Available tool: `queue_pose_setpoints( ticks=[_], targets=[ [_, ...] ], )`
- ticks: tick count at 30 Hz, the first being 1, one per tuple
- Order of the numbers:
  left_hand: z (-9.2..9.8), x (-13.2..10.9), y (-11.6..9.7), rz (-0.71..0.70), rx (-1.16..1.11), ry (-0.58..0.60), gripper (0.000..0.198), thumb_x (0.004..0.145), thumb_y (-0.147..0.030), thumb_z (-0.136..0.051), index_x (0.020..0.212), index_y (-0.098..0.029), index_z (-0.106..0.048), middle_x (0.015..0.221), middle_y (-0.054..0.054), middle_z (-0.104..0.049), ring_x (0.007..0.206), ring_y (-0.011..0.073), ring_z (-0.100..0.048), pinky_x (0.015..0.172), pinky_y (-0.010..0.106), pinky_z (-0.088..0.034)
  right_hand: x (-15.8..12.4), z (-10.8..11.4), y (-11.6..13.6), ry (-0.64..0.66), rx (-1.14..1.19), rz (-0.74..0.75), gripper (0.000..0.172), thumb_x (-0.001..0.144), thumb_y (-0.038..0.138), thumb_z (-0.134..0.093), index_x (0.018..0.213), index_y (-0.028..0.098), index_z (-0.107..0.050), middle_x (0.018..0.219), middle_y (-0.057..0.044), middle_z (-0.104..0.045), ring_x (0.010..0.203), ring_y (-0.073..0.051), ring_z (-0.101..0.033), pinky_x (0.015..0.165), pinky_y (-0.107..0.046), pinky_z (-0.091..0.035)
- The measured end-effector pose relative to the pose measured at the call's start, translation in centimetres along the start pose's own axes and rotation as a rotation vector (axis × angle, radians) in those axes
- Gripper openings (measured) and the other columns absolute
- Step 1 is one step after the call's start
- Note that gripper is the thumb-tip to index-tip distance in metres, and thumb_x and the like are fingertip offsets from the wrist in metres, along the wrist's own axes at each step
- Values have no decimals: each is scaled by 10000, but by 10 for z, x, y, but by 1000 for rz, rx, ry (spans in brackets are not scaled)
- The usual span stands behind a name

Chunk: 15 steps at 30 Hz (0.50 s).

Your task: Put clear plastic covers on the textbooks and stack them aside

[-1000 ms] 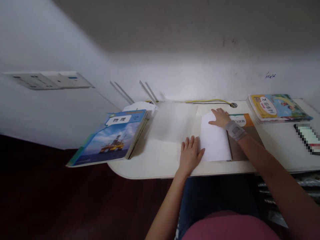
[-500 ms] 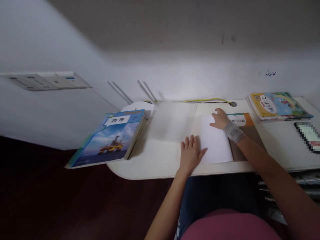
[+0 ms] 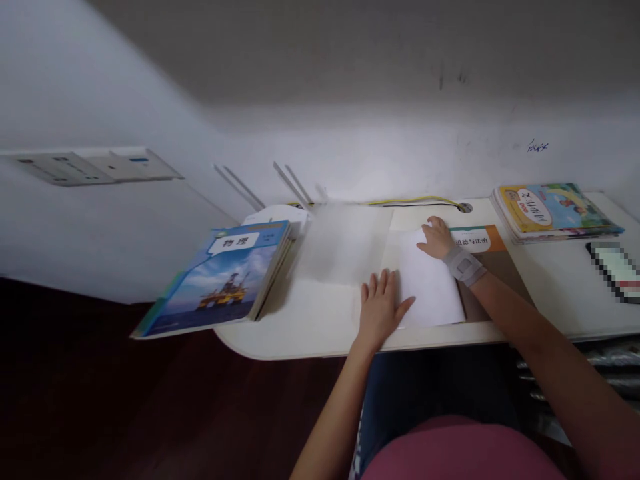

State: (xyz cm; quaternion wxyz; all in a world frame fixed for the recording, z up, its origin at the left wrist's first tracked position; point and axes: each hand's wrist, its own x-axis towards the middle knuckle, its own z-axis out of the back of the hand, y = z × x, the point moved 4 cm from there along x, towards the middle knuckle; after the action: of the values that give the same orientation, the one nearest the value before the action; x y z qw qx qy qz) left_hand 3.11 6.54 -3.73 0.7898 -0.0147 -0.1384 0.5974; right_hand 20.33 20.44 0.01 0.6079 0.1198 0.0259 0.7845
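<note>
1. The left hand [image 3: 381, 310] lies flat and open on the counter [image 3: 310, 331], fingers spread, its thumb side against the left edge of a white sheet of paper [image 3: 429, 283].
2. The right hand [image 3: 437, 239] is open too, palm down with the fingers lightly bent, resting on the sheet's upper part. Neither hand is closed or gripping anything. A grey wrist brace [image 3: 464, 265] wraps the right wrist.
3. The sheet lies on a textbook [image 3: 493, 283] with an orange-and-white title band, covering its left part, near the counter's front edge and between the two hands.
4. Left of the hands, a physics textbook [image 3: 223, 280] showing an oil rig on its cover overhangs the counter's left end, with a white object [image 3: 274, 215] just behind it.
5. At the right, a stack of colourful books [image 3: 553, 212] sits against the wall, and a phone [image 3: 616, 270] – its screen pixelated – lies just in front of it.
6. A yellow-and-black cable [image 3: 415, 201] runs along the back of the counter to a round hole [image 3: 465, 207].
7. Below, a dark wooden floor [image 3: 100, 393] shows – the person's pink top [image 3: 460, 450] and blue jeans [image 3: 425, 390] fill the bottom of the view.
</note>
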Motion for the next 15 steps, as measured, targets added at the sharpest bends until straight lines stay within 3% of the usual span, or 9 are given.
queue_pose_setpoints(
  ticks=[10, 15],
  targets=[
    [2, -1, 1, -15, -2, 8, 686, 857, -555, -418, 1410, -159, -331, 1458, 149, -345, 1347, 374, -270, 1046, 563, -280, 3, 0, -3, -51, 28, -64, 350, 758, 236, -591, 1050, 45, -610, 1154, -197, -497, 1106, -298, -424, 960, -400, -341],
    [1, -1, 2, -11, -18, 18, 676, 854, -547, -432, 1407, -170, -341, 1461, 145, -341, 1351, 378, -260, 1047, 572, -272, 8, -3, 1, -80, 68, -49, 343, 793, 217, -553, 1093, 55, -595, 1212, -204, -492, 1168, -293, -414, 998, -409, -326]
  ],
)
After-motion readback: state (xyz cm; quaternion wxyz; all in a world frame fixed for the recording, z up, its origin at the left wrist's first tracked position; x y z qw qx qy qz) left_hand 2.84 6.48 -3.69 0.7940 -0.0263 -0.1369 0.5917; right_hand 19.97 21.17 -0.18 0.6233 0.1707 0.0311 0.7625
